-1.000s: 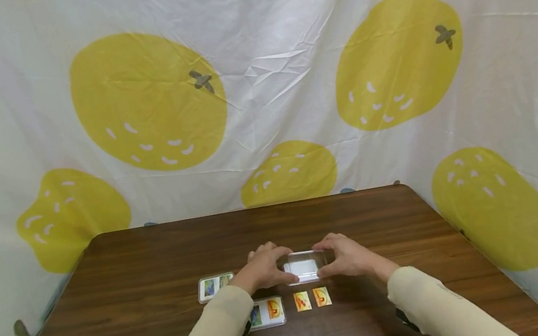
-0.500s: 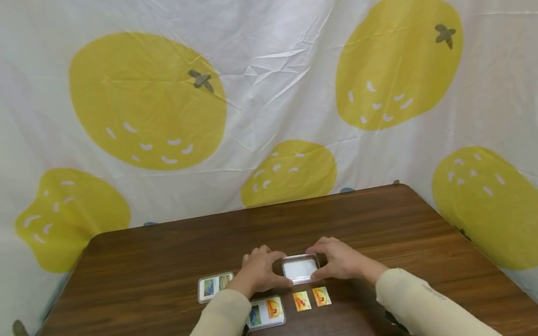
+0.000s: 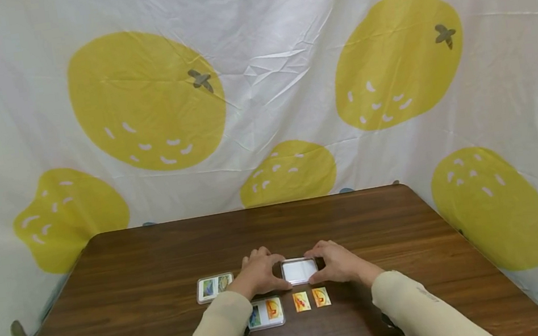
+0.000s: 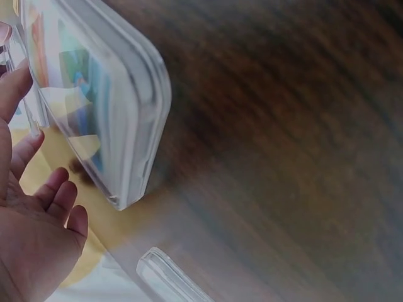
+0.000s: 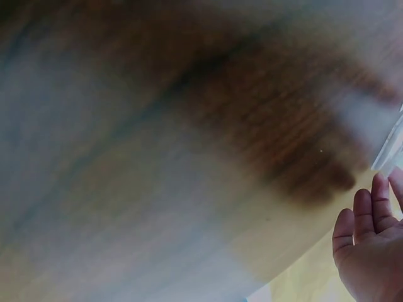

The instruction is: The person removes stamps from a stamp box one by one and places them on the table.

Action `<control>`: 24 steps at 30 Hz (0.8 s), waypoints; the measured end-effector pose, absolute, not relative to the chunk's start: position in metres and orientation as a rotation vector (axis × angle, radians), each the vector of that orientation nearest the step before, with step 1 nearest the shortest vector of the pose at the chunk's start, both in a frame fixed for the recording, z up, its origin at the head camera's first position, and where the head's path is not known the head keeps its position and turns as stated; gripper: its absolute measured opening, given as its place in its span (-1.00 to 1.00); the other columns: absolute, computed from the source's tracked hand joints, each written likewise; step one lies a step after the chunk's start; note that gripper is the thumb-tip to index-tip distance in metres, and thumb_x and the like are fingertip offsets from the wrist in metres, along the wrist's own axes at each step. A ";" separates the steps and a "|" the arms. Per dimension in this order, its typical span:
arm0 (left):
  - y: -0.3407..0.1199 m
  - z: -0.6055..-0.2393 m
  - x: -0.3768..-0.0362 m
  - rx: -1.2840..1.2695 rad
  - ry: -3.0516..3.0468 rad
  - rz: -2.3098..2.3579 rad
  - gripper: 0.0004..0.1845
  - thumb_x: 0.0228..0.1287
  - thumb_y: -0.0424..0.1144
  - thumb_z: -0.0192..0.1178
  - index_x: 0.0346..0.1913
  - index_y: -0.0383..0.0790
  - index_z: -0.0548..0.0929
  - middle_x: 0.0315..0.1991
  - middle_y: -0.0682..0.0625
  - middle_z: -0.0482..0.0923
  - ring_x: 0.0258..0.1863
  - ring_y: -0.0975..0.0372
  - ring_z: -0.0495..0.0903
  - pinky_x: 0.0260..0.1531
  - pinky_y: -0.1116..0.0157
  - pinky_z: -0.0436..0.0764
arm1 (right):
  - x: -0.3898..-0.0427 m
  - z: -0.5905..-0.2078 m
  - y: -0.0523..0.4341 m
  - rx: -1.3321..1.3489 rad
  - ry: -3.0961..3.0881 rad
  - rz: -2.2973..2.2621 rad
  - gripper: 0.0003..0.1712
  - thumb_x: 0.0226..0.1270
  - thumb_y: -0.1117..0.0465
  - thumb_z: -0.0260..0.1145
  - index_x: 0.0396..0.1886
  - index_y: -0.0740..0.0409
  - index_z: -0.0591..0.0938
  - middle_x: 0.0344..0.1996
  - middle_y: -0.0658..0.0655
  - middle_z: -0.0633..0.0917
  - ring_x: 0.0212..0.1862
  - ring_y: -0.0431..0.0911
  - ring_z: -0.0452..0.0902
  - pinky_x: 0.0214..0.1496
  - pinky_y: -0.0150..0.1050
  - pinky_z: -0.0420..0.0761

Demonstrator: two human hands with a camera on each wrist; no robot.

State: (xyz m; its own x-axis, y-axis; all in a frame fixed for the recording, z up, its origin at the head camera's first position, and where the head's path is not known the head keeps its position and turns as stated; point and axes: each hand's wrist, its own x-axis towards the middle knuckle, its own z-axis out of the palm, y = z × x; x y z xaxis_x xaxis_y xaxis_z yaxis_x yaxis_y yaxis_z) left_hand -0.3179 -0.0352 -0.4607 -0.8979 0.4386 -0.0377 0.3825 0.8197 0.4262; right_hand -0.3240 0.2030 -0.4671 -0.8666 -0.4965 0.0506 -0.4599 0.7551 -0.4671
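Note:
A clear, shallow plastic case (image 3: 300, 271) with a white inside lies near the middle of the table, between both hands. My left hand (image 3: 257, 274) grips its left end, thumb at the near corner and index finger at the far one. At the right end, my right hand (image 3: 335, 263) holds the corners the same way. Two small yellow-orange picture cards (image 3: 301, 302) lie just in front of the case. In the left wrist view, only a sliver of the held case shows beside the fingers; the right wrist view catches just its clear edge (image 5: 389, 143).
A clear case with two pictures (image 3: 215, 287) lies left of my left hand. Nearer, another such case (image 3: 268, 312) sits partly behind the left sleeve. The brown wooden table (image 3: 133, 267) ends at a white curtain (image 3: 276, 75) with yellow fruit prints.
Both hands have drawn the case slightly left and nearer. It now lies flatter, its white inside filling more of the frame. The cards and other cases have stayed put.

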 end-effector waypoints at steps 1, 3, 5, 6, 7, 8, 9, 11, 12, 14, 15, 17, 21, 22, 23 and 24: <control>-0.035 -0.461 -0.318 0.651 2.871 0.631 -0.30 0.01 0.13 0.50 0.22 -0.06 0.61 0.09 -0.13 0.40 0.11 0.00 0.33 0.13 -0.02 0.25 | -0.324 -0.468 0.203 -0.778 2.871 -0.734 -0.29 0.04 0.01 0.59 0.18 0.21 0.63 -0.03 0.10 0.58 0.05 0.04 0.45 0.08 0.02 0.47; -0.035 -0.463 -0.318 0.649 2.875 0.636 -0.31 0.00 0.13 0.51 0.21 -0.06 0.62 0.10 -0.13 0.39 0.12 0.00 0.32 0.13 -0.02 0.25 | -0.324 -0.468 0.203 -0.775 2.872 -0.728 -0.30 0.05 0.01 0.59 0.19 0.20 0.63 -0.02 0.11 0.58 0.06 0.04 0.44 0.08 0.02 0.47; -0.035 -0.464 -0.319 0.647 2.878 0.633 -0.31 0.01 0.13 0.50 0.21 -0.07 0.62 0.11 -0.13 0.38 0.12 -0.01 0.31 0.14 -0.03 0.25 | -0.324 -0.469 0.203 -0.772 2.873 -0.722 -0.30 0.06 0.01 0.58 0.19 0.19 0.63 -0.01 0.11 0.58 0.07 0.05 0.44 0.09 0.02 0.46; -0.035 -0.465 -0.319 0.644 2.877 0.635 -0.31 0.01 0.13 0.50 0.21 -0.07 0.62 0.12 -0.13 0.38 0.13 -0.01 0.31 0.14 -0.03 0.25 | -0.324 -0.469 0.203 -0.771 2.874 -0.722 -0.30 0.06 0.01 0.58 0.19 0.19 0.63 -0.01 0.11 0.58 0.07 0.05 0.44 0.09 0.02 0.46; -0.035 -0.465 -0.319 0.640 2.875 0.635 -0.31 0.02 0.13 0.50 0.22 -0.07 0.62 0.12 -0.14 0.37 0.13 -0.01 0.31 0.14 -0.04 0.25 | -0.324 -0.469 0.202 -0.763 2.875 -0.723 -0.30 0.06 0.01 0.58 0.19 0.18 0.63 -0.01 0.11 0.58 0.08 0.05 0.44 0.10 0.02 0.46; -0.035 -0.465 -0.319 0.635 2.871 0.636 -0.31 0.02 0.13 0.50 0.22 -0.07 0.62 0.13 -0.14 0.37 0.14 -0.02 0.30 0.15 -0.04 0.25 | -0.324 -0.470 0.202 -0.762 2.877 -0.719 -0.31 0.06 0.01 0.58 0.19 0.18 0.63 -0.01 0.11 0.58 0.08 0.05 0.44 0.10 0.02 0.46; -0.035 -0.465 -0.319 0.630 2.868 0.634 -0.31 0.03 0.13 0.49 0.22 -0.07 0.62 0.13 -0.14 0.37 0.14 -0.02 0.30 0.15 -0.04 0.25 | -0.324 -0.470 0.202 -0.759 2.878 -0.717 -0.31 0.06 0.01 0.58 0.19 0.18 0.63 -0.01 0.10 0.58 0.08 0.05 0.44 0.09 0.02 0.46; -0.035 -0.465 -0.318 0.621 2.859 0.632 -0.32 0.04 0.12 0.49 0.23 -0.06 0.61 0.14 -0.15 0.36 0.15 -0.02 0.30 0.15 -0.05 0.26 | -0.324 -0.470 0.202 -0.756 2.878 -0.714 -0.30 0.05 0.01 0.58 0.18 0.19 0.63 -0.01 0.11 0.58 0.07 0.05 0.44 0.09 0.03 0.47; -0.035 -0.465 -0.318 0.618 2.855 0.633 -0.32 0.04 0.12 0.49 0.23 -0.06 0.61 0.14 -0.15 0.36 0.15 -0.03 0.30 0.15 -0.05 0.26 | -0.324 -0.470 0.201 -0.755 2.877 -0.712 -0.30 0.05 0.01 0.58 0.18 0.20 0.63 -0.01 0.11 0.58 0.07 0.05 0.44 0.09 0.03 0.47; -0.035 -0.465 -0.318 0.614 2.848 0.636 -0.32 0.05 0.12 0.48 0.24 -0.06 0.60 0.15 -0.15 0.35 0.15 -0.03 0.29 0.16 -0.05 0.26 | -0.324 -0.470 0.201 -0.750 2.875 -0.704 -0.30 0.06 0.01 0.58 0.20 0.19 0.62 0.01 0.12 0.57 0.08 0.06 0.44 0.10 0.03 0.47; -0.035 -0.464 -0.318 0.614 2.846 0.635 -0.31 0.05 0.13 0.48 0.24 -0.06 0.60 0.15 -0.15 0.35 0.15 -0.03 0.29 0.16 -0.05 0.26 | -0.324 -0.470 0.201 -0.747 2.873 -0.702 -0.29 0.06 0.01 0.58 0.20 0.20 0.62 0.01 0.13 0.57 0.09 0.06 0.44 0.11 0.03 0.46; -0.035 -0.464 -0.317 0.615 2.841 0.637 -0.31 0.05 0.13 0.48 0.25 -0.06 0.60 0.16 -0.15 0.35 0.16 -0.03 0.29 0.17 -0.06 0.25 | -0.324 -0.469 0.201 -0.734 2.873 -0.693 -0.29 0.06 0.02 0.58 0.20 0.19 0.62 0.02 0.12 0.57 0.10 0.06 0.44 0.12 0.03 0.46; -0.035 -0.463 -0.317 0.611 2.833 0.634 -0.29 0.07 0.15 0.46 0.27 -0.06 0.58 0.17 -0.15 0.34 0.17 -0.03 0.28 0.19 -0.06 0.23 | -0.323 -0.468 0.199 -0.702 2.878 -0.677 -0.29 0.06 0.04 0.58 0.22 0.18 0.62 0.02 0.11 0.57 0.12 0.07 0.43 0.14 0.04 0.46; -0.035 -0.463 -0.317 0.610 2.832 0.633 -0.29 0.08 0.15 0.45 0.28 -0.05 0.57 0.17 -0.15 0.33 0.18 -0.03 0.28 0.19 -0.06 0.23 | -0.323 -0.468 0.199 -0.695 2.881 -0.673 -0.29 0.06 0.04 0.58 0.22 0.17 0.62 0.02 0.11 0.57 0.12 0.07 0.43 0.14 0.04 0.46; -0.034 -0.463 -0.317 0.607 2.831 0.631 -0.29 0.09 0.16 0.44 0.29 -0.05 0.57 0.18 -0.15 0.33 0.18 -0.02 0.28 0.20 -0.05 0.22 | -0.323 -0.468 0.199 -0.691 2.881 -0.671 -0.29 0.07 0.04 0.58 0.22 0.16 0.62 0.03 0.11 0.57 0.13 0.07 0.43 0.15 0.04 0.45; -0.034 -0.463 -0.317 0.605 2.831 0.629 -0.28 0.10 0.16 0.44 0.30 -0.04 0.56 0.19 -0.14 0.33 0.19 -0.02 0.28 0.21 -0.05 0.22 | -0.323 -0.469 0.200 -0.690 2.882 -0.668 -0.30 0.07 0.04 0.58 0.22 0.16 0.62 0.03 0.11 0.57 0.13 0.07 0.43 0.15 0.04 0.45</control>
State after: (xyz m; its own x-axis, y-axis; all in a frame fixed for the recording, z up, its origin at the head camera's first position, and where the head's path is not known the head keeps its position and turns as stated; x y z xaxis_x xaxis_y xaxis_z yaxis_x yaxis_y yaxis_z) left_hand -0.3166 -0.0343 -0.4634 -0.9014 0.4248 -0.0841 0.3494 0.8280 0.4386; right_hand -0.3227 0.1995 -0.4688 -0.8918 -0.4524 0.0016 -0.4070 0.8008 -0.4395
